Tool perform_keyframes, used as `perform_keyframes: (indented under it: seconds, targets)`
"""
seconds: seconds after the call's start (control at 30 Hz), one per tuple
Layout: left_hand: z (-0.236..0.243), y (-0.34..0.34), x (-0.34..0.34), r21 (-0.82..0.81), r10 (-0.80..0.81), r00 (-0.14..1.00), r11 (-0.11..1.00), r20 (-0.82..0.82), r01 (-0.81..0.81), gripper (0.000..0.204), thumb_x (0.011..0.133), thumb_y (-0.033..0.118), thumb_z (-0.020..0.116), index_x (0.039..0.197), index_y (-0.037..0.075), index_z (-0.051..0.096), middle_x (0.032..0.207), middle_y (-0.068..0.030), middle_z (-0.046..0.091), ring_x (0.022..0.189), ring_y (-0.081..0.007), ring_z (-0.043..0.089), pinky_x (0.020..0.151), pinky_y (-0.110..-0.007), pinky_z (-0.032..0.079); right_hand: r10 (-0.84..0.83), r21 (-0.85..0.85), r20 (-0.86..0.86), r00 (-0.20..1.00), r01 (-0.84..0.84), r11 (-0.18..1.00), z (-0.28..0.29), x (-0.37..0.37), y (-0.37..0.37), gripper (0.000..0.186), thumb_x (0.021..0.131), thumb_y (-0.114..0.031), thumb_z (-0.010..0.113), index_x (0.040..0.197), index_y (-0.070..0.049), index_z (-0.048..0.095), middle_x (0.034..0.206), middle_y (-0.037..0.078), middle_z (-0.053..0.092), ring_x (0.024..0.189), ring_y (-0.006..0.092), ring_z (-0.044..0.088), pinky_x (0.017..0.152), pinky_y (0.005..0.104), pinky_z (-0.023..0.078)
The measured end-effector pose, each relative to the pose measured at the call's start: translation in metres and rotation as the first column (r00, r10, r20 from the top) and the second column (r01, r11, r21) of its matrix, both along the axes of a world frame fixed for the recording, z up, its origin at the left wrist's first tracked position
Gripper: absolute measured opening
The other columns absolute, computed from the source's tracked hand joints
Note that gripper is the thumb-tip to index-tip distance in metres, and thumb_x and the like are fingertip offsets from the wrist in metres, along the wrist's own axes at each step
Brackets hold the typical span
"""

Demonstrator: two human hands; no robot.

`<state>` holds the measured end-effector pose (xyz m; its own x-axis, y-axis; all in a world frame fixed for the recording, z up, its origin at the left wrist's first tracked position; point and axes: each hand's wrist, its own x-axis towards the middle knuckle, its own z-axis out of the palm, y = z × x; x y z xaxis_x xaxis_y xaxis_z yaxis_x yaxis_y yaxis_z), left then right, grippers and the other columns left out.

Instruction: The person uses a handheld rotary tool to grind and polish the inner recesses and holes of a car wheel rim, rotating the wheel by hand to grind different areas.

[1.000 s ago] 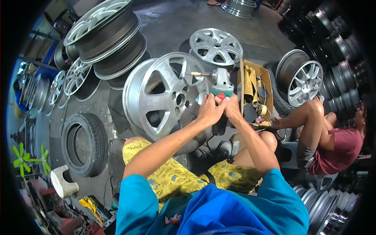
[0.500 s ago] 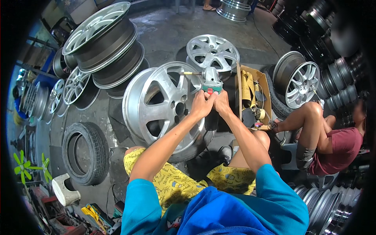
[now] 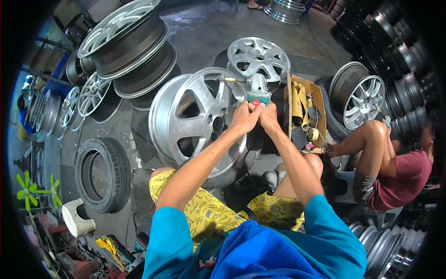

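- Over the last second the power tool (image 3: 258,87) has gone a bit farther out on the big silver wheel (image 3: 190,131); its yellow-ended bit (image 3: 232,80) now sits over the far window, toward the far rim. My read: work spot shifted, grip unchanged.
- Bit contact with metal: can't tell.
- Left hand (image 3: 246,117) and right hand (image 3: 269,116): side by side, fingers of both closed around the tool body, just near of its head.
- Tool: grey metal angled head, green and red collar, thin shaft pointing left.
- Wheel: ahead, left of the hands, face tilted toward the person; broad flat spokes, round hub bore, bright bare-looking metal. Black rubber tyre (image 3: 227,180) beneath it.
- Right of hands: cardboard box (image 3: 290,104), creased yellow cloth (image 3: 298,107) inside.
- Far: second silver spoked wheel (image 3: 260,58).
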<state>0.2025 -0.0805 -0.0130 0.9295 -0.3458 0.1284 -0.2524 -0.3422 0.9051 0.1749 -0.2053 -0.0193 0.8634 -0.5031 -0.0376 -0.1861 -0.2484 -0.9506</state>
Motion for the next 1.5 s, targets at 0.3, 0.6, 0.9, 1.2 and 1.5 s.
perform_keyframes:
  seconds: [0.3, 0.6, 0.9, 1.2, 1.5]
  targets:
    - [0.005, 0.013, 0.003, -0.052, -0.036, 0.994, 0.998, -0.105, 0.031, 0.055, 0.093, 0.051, 0.067, 0.087, -0.003, 0.060, 0.081, -0.0148, 0.068, 0.078, -0.0229, 0.066, 0.076, -0.038, 0.051, 0.003, -0.030, -0.014, 1.000, -0.004, 1.000, 0.010, 0.000, 0.011, 0.057, 0.071, -0.034, 0.090, 0.111, 0.001, 0.069, 0.096, 0.015, 0.075, 0.086, 0.0232, 0.071, 0.078, 0.0379, 0.055]
    - [0.003, 0.004, 0.006, -0.007, -0.058, 0.997, 0.998, 0.052, 0.058, 0.059, 0.093, 0.051, 0.066, 0.090, -0.007, 0.062, 0.092, -0.0228, 0.067, 0.087, -0.0319, 0.066, 0.083, -0.042, 0.050, -0.042, -0.036, 0.001, 0.999, 0.042, 0.998, 0.007, 0.003, 0.004, 0.060, 0.070, -0.034, 0.091, 0.112, 0.002, 0.067, 0.098, 0.015, 0.075, 0.086, 0.0226, 0.071, 0.077, 0.0370, 0.056]
    - [0.017, 0.014, 0.007, 0.022, -0.128, 0.990, 0.991, -0.061, 0.129, 0.073, 0.092, 0.058, 0.062, 0.100, -0.014, 0.059, 0.110, -0.0360, 0.062, 0.107, -0.0478, 0.061, 0.096, -0.050, 0.046, -0.013, 0.013, 0.032, 0.999, 0.012, 1.000, 0.006, 0.004, 0.009, 0.058, 0.072, -0.032, 0.090, 0.113, 0.003, 0.066, 0.096, 0.016, 0.075, 0.087, 0.0237, 0.071, 0.077, 0.0375, 0.056]
    - [0.005, -0.001, -0.004, 0.010, -0.031, 0.999, 0.999, 0.006, 0.031, 0.059, 0.094, 0.051, 0.066, 0.087, -0.008, 0.062, 0.088, -0.0258, 0.068, 0.090, -0.0368, 0.066, 0.085, -0.045, 0.049, 0.028, -0.073, -0.054, 0.998, -0.032, 0.997, 0.002, -0.002, -0.007, 0.065, 0.070, -0.039, 0.090, 0.116, 0.001, 0.067, 0.101, 0.017, 0.075, 0.090, 0.0263, 0.072, 0.082, 0.0396, 0.055]
    - [0.001, 0.001, -0.007, -0.020, -0.030, 0.999, 0.999, -0.016, 0.030, 0.060, 0.092, 0.052, 0.067, 0.084, -0.007, 0.061, 0.087, -0.0230, 0.069, 0.088, -0.0334, 0.066, 0.083, -0.042, 0.050, 0.023, -0.031, -0.061, 0.998, -0.025, 0.999, 0.001, -0.006, -0.003, 0.063, 0.071, -0.038, 0.089, 0.115, 0.001, 0.068, 0.101, 0.018, 0.075, 0.093, 0.0263, 0.072, 0.083, 0.0396, 0.055]
